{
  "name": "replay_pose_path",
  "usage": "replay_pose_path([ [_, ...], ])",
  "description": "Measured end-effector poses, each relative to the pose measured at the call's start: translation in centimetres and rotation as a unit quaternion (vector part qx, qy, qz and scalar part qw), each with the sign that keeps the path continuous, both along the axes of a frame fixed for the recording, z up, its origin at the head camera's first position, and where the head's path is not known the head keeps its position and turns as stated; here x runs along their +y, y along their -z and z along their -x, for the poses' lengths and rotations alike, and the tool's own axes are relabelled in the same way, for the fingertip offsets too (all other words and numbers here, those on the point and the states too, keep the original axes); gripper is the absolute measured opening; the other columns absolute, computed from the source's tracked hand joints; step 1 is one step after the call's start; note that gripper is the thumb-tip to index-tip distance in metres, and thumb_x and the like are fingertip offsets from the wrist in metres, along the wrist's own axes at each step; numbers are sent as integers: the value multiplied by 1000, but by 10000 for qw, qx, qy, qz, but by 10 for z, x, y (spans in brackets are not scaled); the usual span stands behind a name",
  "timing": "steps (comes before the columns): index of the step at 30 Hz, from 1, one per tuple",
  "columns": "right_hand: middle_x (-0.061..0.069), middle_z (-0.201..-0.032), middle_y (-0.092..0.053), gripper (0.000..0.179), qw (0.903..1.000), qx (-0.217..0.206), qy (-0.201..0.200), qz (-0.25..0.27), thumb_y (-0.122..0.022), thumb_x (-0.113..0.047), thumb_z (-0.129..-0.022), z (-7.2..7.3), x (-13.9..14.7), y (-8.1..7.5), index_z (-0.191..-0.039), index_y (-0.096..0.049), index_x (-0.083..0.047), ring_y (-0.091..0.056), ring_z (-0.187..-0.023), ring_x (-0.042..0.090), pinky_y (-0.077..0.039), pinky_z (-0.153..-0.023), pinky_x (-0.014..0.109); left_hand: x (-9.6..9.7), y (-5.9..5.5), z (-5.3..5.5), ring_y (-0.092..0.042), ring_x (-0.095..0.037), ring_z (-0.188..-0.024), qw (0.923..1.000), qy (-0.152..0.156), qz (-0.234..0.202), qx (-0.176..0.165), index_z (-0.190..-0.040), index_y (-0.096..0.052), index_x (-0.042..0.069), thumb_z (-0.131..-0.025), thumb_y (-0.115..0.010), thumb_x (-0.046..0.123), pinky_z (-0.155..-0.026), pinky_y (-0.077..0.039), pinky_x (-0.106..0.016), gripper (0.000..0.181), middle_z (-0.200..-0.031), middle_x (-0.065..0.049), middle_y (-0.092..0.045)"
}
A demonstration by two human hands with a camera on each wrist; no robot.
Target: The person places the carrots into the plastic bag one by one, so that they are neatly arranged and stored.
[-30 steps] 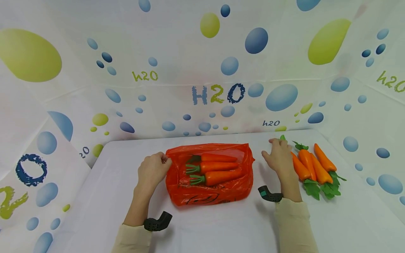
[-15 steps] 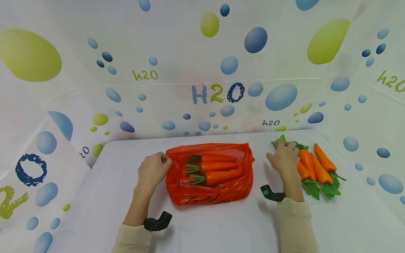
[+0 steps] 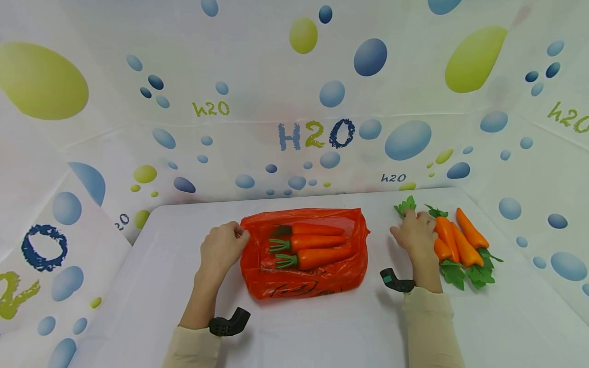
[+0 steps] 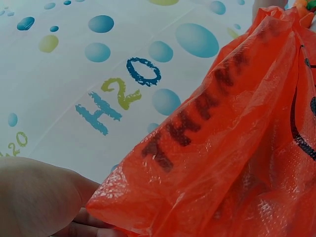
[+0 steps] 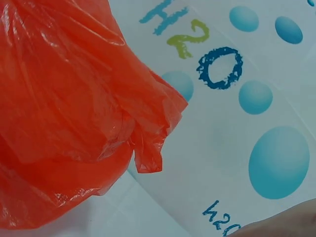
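My left hand [image 3: 223, 248] pinches the left edge of a red plastic bag [image 3: 303, 286], thumb and fingertips together at its rim. In the left wrist view the bag [image 4: 197, 148] shows dark printed letters, with its corner at the hand [image 4: 39, 197]. Three slim orange carrots [image 3: 322, 243] with green tops lie in the bag, side by side. My right hand [image 3: 416, 235] reaches over the leftmost of several plump leafy carrots [image 3: 466, 245]. Its fingers are spread over that carrot, the thumb apart to the left. Leaves [image 3: 406, 205] show beyond the fingertips; most of that carrot is hidden.
The bag and carrots lie on a white-covered table [image 3: 303, 332]. Behind it hangs a white cloth [image 3: 257, 61] printed with blue and green drops. A black camera mount sits on each wrist, the left one [image 3: 230, 323] and the right one [image 3: 397, 281].
My right hand has moved slightly right, onto the leftmost plump carrot, uncovering its leaves. The left hand and the bag have stayed in place.
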State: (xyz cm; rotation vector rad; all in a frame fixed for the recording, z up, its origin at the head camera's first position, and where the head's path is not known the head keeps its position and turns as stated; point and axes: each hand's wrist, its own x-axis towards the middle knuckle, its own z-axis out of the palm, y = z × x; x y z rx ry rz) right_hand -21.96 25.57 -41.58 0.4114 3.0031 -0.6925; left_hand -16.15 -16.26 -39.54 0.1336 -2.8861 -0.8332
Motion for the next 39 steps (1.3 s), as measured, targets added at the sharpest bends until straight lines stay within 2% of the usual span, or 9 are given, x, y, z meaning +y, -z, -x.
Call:
replay_pose_path([
  [4, 40, -144, -25, 66, 10000, -58, -7, 43, -60, -29, -94, 0, 2, 3, -144, -34, 7, -20, -133, 59, -23, -110, 75, 0, 0, 0, -52, -19, -60, 10000, 0, -20, -27, -97, -67, 1, -94, -54, 22, -51, -47, -26, 25, -70, -7, -63],
  [14, 39, -146, -26, 69, 9998, -217, 6, 30, -60, -29, -95, 3, 4, 9, -147, -30, 4, -22, -135, 57, -24, -111, 74, 1, 1, 1, -53, -20, -62, 10000, -39, -34, -61, -98, -67, 2, -94, -55, 23, -52, -47, -26, 24, -70, -8, -63],
  [25, 38, -142, -23, 65, 9999, -114, -29, 89, -60, -24, -96, 1, 6, 10, -145, -32, 8, -22, -132, 55, -32, -109, 72, 0, 2, 2, -52, -19, -61, 10000, -46, -22, 1, -97, -67, 2, -94, -55, 23, -52, -47, -26, 24, -70, -7, -63],
  [31, 40, -147, -16, 68, 9993, -207, -66, 300, -57, -19, -96, 2, 9, 13, -150, -24, 6, -21, -133, 56, -35, -106, 71, 0, 2, 1, -52, -19, -62, 10000, -35, -2, -2, -97, -67, 2, -94, -55, 22, -52, -47, -26, 24, -70, -7, -63],
  [35, 39, -145, -21, 69, 9983, -359, -54, 461, -55, -20, -96, 4, 9, 14, -153, -21, 0, -29, -129, 54, -38, -105, 70, 0, 3, 1, -52, -19, -61, 10000, -15, 8, 19, -97, -67, 2, -94, -55, 22, -52, -48, -26, 24, -70, -8, -62],
  [39, 36, -141, -30, 64, 9975, -397, -104, 574, -54, -21, -97, 5, 8, 16, -151, -24, -7, -36, -125, 52, -39, -104, 69, 0, 3, 1, -52, -19, -61, 10000, -13, 0, 44, -96, -67, 2, -94, -55, 22, -52, -47, -26, 23, -69, -7, -62],
])
